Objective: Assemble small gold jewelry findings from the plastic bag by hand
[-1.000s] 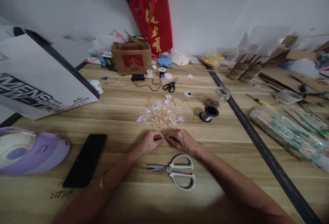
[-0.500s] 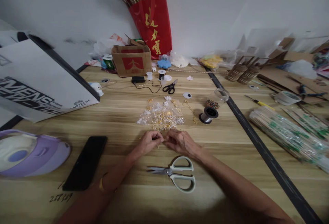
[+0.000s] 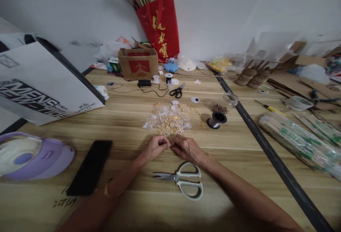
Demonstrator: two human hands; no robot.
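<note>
My left hand (image 3: 156, 146) and my right hand (image 3: 187, 147) rest together on the wooden table (image 3: 128, 118), fingertips pinched and meeting over a tiny gold-coloured piece that is too small to name. Just beyond them lies a heap of small clear bags with gold trinkets (image 3: 167, 120). Pale-handled scissors (image 3: 183, 181) lie closed right below my hands. A spool of thin wire (image 3: 216, 119) stands to the upper right, beside a gold chain (image 3: 198, 113).
A black phone (image 3: 90, 167) and a purple cap (image 3: 32, 157) lie at the left, with a white paper bag (image 3: 42, 82) behind. Black scissors (image 3: 176, 90), a cardboard box (image 3: 138, 63) and a red bag (image 3: 161, 26) sit at the back. Packs of bamboo sticks (image 3: 298, 139) lie right.
Both hands stay pinched together at the same spot; the fingers shift only slightly. The view has tilted a little.
</note>
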